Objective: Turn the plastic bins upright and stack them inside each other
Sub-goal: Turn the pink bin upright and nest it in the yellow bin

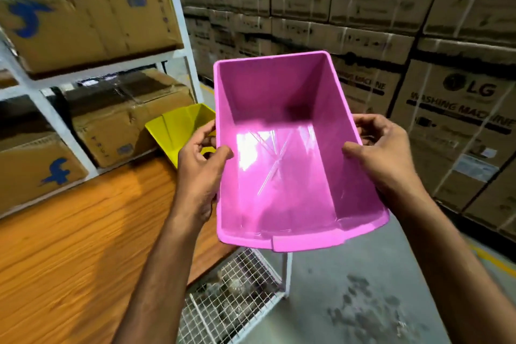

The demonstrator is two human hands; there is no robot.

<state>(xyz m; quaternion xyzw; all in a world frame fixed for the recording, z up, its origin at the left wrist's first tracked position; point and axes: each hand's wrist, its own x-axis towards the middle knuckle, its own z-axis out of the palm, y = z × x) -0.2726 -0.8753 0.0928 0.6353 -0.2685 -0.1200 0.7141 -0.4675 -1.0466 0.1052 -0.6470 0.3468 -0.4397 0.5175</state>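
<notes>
Two hands on it: the left hand (199,153) and right hand (382,153) each clamp a long side rim of the pink bin (279,170), thumbs inside, mouth up between them. The yellow bin (178,131) sits on the wooden table (83,232) just beyond the left knuckles. Best play, I'd say: hold it level, line up the walls, lower straight in.
</notes>
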